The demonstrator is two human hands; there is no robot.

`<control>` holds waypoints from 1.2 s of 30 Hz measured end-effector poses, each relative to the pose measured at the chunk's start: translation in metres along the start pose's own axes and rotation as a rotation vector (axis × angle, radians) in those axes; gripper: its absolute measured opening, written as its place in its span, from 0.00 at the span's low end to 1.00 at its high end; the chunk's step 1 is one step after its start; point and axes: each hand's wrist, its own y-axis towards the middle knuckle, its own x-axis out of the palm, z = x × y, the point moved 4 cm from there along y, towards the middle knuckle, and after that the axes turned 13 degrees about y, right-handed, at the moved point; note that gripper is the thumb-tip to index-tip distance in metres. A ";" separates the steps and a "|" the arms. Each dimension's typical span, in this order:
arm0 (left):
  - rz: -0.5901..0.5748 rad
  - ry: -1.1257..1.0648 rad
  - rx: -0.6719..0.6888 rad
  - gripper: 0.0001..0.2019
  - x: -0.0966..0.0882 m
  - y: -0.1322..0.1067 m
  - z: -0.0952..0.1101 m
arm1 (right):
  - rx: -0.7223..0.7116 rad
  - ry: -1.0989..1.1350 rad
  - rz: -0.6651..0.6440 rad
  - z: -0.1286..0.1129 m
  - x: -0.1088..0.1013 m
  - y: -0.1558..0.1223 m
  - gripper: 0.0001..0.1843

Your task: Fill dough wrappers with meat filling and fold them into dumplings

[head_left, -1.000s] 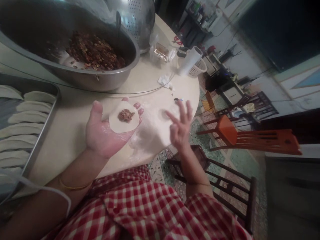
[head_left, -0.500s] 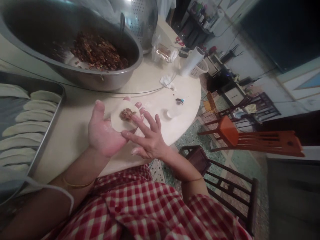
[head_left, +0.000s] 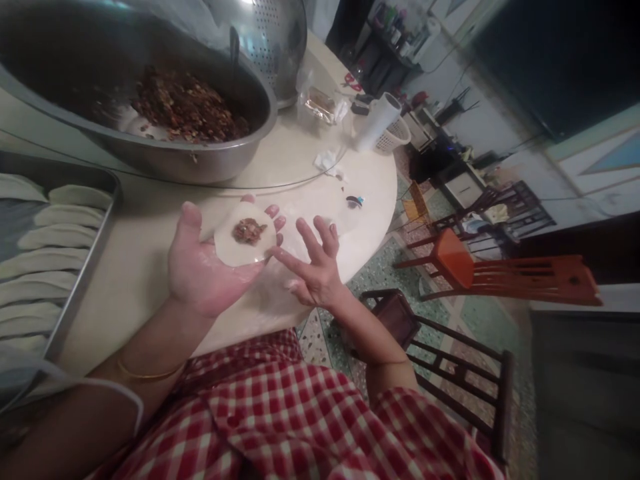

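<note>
A round dumpling wrapper (head_left: 229, 245) lies across the upturned palm and fingers of my left hand (head_left: 203, 277), which carries it above the table. In the middle of the wrapper sits a small mound of brown minced filling (head_left: 249, 231). My right hand (head_left: 319, 275) is just to the right, fingers spread and holding nothing. Its index fingertip is at the wrapper's right edge; whether it touches I cannot tell. More filling (head_left: 193, 107) is heaped in a large metal basin (head_left: 215, 160) beyond my hands. Several folded dumplings (head_left: 45, 263) lie in rows in a metal tray (head_left: 95, 250) at the left.
A perforated metal colander (head_left: 280, 53) stands behind the basin. Farther along the round table (head_left: 373, 207) are a plastic-wrapped packet (head_left: 320, 105), a plastic roll (head_left: 377, 123), a white basket (head_left: 395, 135) and crumpled tissue (head_left: 326, 162). Wooden chairs (head_left: 453, 260) stand on the floor at the right.
My right fingers have drawn back to the right from the filling, leaving it uncovered. The left hand still carries the wrapper. The whole view has shifted slightly.
</note>
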 end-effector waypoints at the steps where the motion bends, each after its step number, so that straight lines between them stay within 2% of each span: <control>1: -0.014 0.004 -0.010 0.36 0.001 0.000 -0.001 | -0.006 0.015 -0.008 -0.001 0.001 0.000 0.37; 4: -0.014 0.007 -0.018 0.36 0.002 -0.001 0.000 | -0.042 0.063 -0.040 -0.002 0.008 -0.001 0.36; 6: 0.024 0.001 -0.010 0.36 0.002 -0.002 0.001 | -0.039 0.074 0.006 0.005 0.009 -0.006 0.33; 8: 0.044 -0.006 -0.006 0.35 0.002 -0.002 0.002 | 0.020 0.058 0.093 0.021 0.000 -0.014 0.31; 9: 0.041 -0.007 -0.010 0.35 0.003 -0.002 0.001 | 0.079 0.037 0.132 0.032 -0.006 -0.019 0.30; 11: 0.023 -0.007 -0.025 0.36 0.003 -0.001 -0.001 | 0.286 -0.037 0.170 0.059 -0.022 -0.030 0.28; 13: 0.018 0.001 -0.054 0.36 0.003 -0.001 -0.005 | 0.518 -0.121 0.175 0.085 -0.038 -0.039 0.27; 15: 0.023 0.016 -0.082 0.36 0.002 -0.002 -0.009 | 0.667 -0.161 0.140 0.105 -0.048 -0.043 0.29; 19: -0.004 0.026 -0.111 0.35 0.002 -0.003 -0.013 | 0.813 -0.167 -0.032 0.130 -0.047 -0.040 0.31; 22: -0.025 0.017 -0.130 0.33 0.001 -0.004 -0.014 | 0.841 -0.175 -0.061 0.137 -0.049 -0.035 0.31; 25: -0.088 0.012 -0.150 0.33 -0.001 -0.004 -0.015 | 0.767 -0.134 0.055 0.127 -0.056 -0.023 0.33; 28: -0.136 0.014 -0.167 0.34 -0.004 -0.004 -0.016 | 0.500 0.022 0.096 0.091 -0.054 0.001 0.35; 30: -0.144 -0.001 -0.163 0.34 -0.006 -0.003 -0.016 | 0.250 0.130 0.017 0.057 -0.046 0.021 0.35; 32: -0.148 -0.027 -0.162 0.33 -0.006 -0.002 -0.016 | 0.078 0.178 -0.111 0.026 -0.038 0.039 0.33; 34: -0.159 -0.037 -0.185 0.33 -0.004 -0.002 -0.016 | -0.014 0.172 -0.296 0.004 -0.030 0.055 0.31; 36: -0.162 -0.018 -0.220 0.34 -0.002 -0.002 -0.017 | -0.057 0.166 -0.434 -0.008 -0.026 0.067 0.29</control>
